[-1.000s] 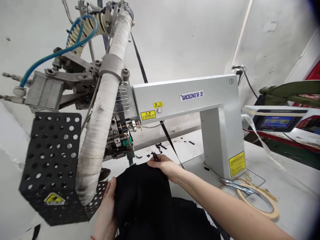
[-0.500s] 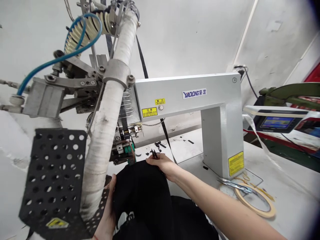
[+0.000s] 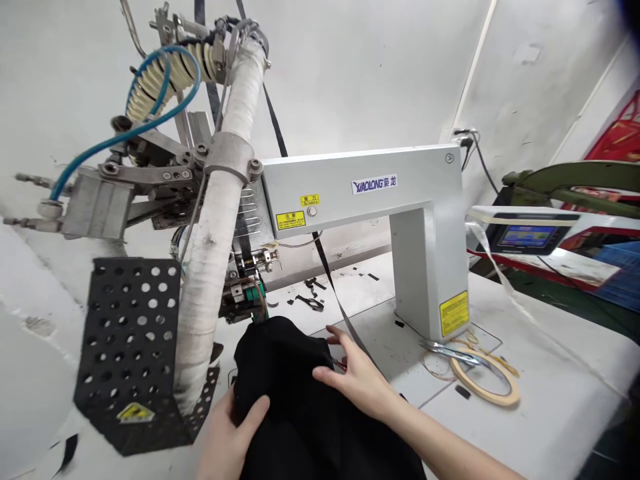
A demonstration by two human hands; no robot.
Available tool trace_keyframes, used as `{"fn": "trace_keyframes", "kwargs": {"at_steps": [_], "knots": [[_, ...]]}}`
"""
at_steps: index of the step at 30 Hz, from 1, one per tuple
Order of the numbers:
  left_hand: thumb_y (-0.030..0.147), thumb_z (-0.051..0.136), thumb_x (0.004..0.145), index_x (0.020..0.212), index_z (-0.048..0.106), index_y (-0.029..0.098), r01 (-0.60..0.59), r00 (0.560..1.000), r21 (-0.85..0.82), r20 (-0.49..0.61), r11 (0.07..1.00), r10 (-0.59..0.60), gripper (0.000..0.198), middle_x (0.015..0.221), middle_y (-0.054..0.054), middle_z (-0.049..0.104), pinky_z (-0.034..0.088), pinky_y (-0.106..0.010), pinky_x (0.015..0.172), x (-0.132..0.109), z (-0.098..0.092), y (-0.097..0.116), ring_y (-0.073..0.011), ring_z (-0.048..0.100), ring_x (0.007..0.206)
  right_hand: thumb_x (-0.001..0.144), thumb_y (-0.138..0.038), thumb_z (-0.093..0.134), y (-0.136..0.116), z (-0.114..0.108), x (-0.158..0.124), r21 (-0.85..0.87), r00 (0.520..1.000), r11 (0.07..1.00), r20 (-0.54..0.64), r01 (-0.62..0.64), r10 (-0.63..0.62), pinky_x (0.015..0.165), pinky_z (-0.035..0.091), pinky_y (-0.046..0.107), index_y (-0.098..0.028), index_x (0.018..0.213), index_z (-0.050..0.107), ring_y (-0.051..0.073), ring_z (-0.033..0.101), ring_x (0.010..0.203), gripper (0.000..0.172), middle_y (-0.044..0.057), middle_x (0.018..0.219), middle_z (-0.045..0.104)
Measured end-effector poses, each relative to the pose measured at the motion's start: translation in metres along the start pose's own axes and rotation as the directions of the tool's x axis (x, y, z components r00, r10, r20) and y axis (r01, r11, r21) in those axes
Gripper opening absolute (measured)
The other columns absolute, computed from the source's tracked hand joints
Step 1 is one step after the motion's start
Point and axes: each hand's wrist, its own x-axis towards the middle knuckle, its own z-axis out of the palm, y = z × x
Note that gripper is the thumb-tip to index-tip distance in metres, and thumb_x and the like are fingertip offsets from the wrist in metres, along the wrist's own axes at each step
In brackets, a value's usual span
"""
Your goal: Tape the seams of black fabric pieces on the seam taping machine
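Observation:
A piece of black fabric (image 3: pixel 290 400) hangs bunched in front of me, its top edge near the green-trimmed machine head (image 3: pixel 256 293). My left hand (image 3: pixel 235 423) grips its left side, thumb pressed on the front. At the right edge of the fabric is my right hand (image 3: pixel 357 377), thumb and fingers spread apart. A small reddish thing shows beside its palm, too small to name. Black thread snips (image 3: pixel 310 303) lie on the white table behind the fabric.
A grey machine arm (image 3: pixel 360 190) spans the table. At left stand a wrapped white pipe (image 3: pixel 210 260) and perforated black guard (image 3: pixel 130 353). Silver scissors (image 3: pixel 450 352) and a tape roll (image 3: pixel 487 377) lie at right, below a display panel (image 3: pixel 525 235). Black scraps (image 3: pixel 463 392) are scattered about.
My right hand has drawn back from beside the snips to the fabric's right edge, its fingers spreading. My left thumb has come over the fabric's front. The view has shifted slightly.

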Motion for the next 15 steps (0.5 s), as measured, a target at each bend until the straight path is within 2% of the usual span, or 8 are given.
{"fn": "trace_keyframes", "kwargs": {"at_steps": [1, 3, 5, 7, 9, 11, 13, 15], "knots": [[0.043, 0.079, 0.058, 0.106, 0.064, 0.016, -0.003, 0.999, 0.024, 0.032, 1.0, 0.003, 0.057, 0.111, -0.012, 0.066, 0.05, -0.038, 0.09, -0.006, 0.004, 0.0, -0.0326, 0.058, 0.108, 0.06, -0.048, 0.076, 0.005, 0.001, -0.004, -0.016, 0.997, 0.999, 0.062, -0.037, 0.038, 0.082, 0.043, 0.036, -0.025, 0.131, 0.045, 0.026, 0.055, 0.099, 0.081, 0.008, 0.112, 0.057], [0.041, 0.075, 0.065, 0.116, 0.059, 0.018, 0.071, 0.994, -0.123, 0.097, 0.99, -0.059, 0.058, 0.115, -0.012, 0.065, 0.049, -0.039, 0.091, -0.016, 0.012, 0.004, -0.0311, 0.058, 0.11, 0.059, -0.045, 0.077, 0.01, 0.002, -0.006, -0.018, 0.987, 0.998, 0.147, -0.061, 0.063, 0.074, 0.043, 0.033, -0.021, 0.112, 0.061, 0.023, 0.056, 0.083, 0.06, 0.006, 0.09, 0.061], [0.036, 0.073, 0.069, 0.127, 0.051, 0.022, 0.169, 0.979, -0.326, 0.164, 0.93, -0.121, 0.064, 0.119, -0.01, 0.063, 0.049, -0.039, 0.091, -0.021, 0.019, 0.009, -0.0292, 0.056, 0.113, 0.067, -0.041, 0.071, 0.006, 0.001, -0.005, 0.082, 0.989, 0.996, 0.142, -0.042, 0.03, 0.067, 0.041, 0.03, -0.018, 0.085, 0.064, 0.019, 0.053, 0.072, 0.031, 0.002, 0.074, 0.058], [0.029, 0.073, 0.069, 0.128, 0.049, 0.024, 0.217, 0.971, -0.41, 0.187, 0.886, -0.151, 0.064, 0.12, -0.009, 0.063, 0.048, -0.038, 0.093, -0.023, 0.023, 0.016, -0.028, 0.055, 0.114, 0.073, -0.038, 0.065, -0.003, -0.002, -0.005, 0.26, 0.995, 0.965, 0.097, -0.034, 0.009, 0.062, 0.038, 0.027, -0.018, 0.076, 0.059, 0.015, 0.05, 0.066, 0.022, 0.0, 0.069, 0.054], [0.027, 0.072, 0.071, 0.125, 0.052, 0.024, 0.198, 0.979, -0.431, 0.129, 0.88, -0.157, 0.057, 0.12, -0.008, 0.063, 0.045, -0.038, 0.097, -0.021, 0.025, 0.022, -0.0266, 0.054, 0.117, 0.073, -0.036, 0.065, -0.015, -0.006, -0.007, 0.433, 0.995, 0.899, 0.089, -0.068, 0.032, 0.06, 0.037, 0.025, -0.019, 0.077, 0.055, 0.013, 0.048, 0.064, 0.02, -0.002, 0.068, 0.053], [0.033, 0.068, 0.075, 0.119, 0.056, 0.026, 0.151, 0.987, -0.415, 0.013, 0.897, -0.16, 0.046, 0.122, -0.005, 0.061, 0.04, -0.038, 0.102, -0.015, 0.028, 0.026, -0.0243, 0.051, 0.12, 0.072, -0.035, 0.067, -0.027, -0.008, -0.009, 0.529, 0.991, 0.841, 0.112, -0.116, 0.067, 0.061, 0.038, 0.025, -0.019, 0.08, 0.054, 0.014, 0.05, 0.066, 0.022, -0.002, 0.07, 0.054], [0.042, 0.064, 0.078, 0.111, 0.058, 0.029, 0.103, 0.981, -0.361, -0.117, 0.927, -0.154, 0.036, 0.125, -0.002, 0.059, 0.035, -0.038, 0.106, -0.006, 0.028, 0.024, -0.0215, 0.049, 0.121, 0.071, -0.038, 0.069, -0.034, -0.007, -0.009, 0.564, 0.989, 0.813, 0.123, -0.142, 0.087, 0.064, 0.041, 0.026, -0.018, 0.082, 0.055, 0.016, 0.052, 0.07, 0.027, 0.001, 0.075, 0.057], [0.047, 0.062, 0.077, 0.105, 0.059, 0.027, 0.031, 0.976, -0.288, -0.198, 0.957, -0.091, 0.035, 0.124, -0.001, 0.06, 0.031, -0.037, 0.108, 0.004, 0.023, 0.015, -0.0205, 0.047, 0.123, 0.071, -0.044, 0.069, -0.038, -0.006, -0.008, 0.557, 0.993, 0.822, 0.062, -0.115, 0.096, 0.065, 0.041, 0.028, -0.017, 0.077, 0.055, 0.016, 0.052, 0.07, 0.032, 0.002, 0.074, 0.056]]}}
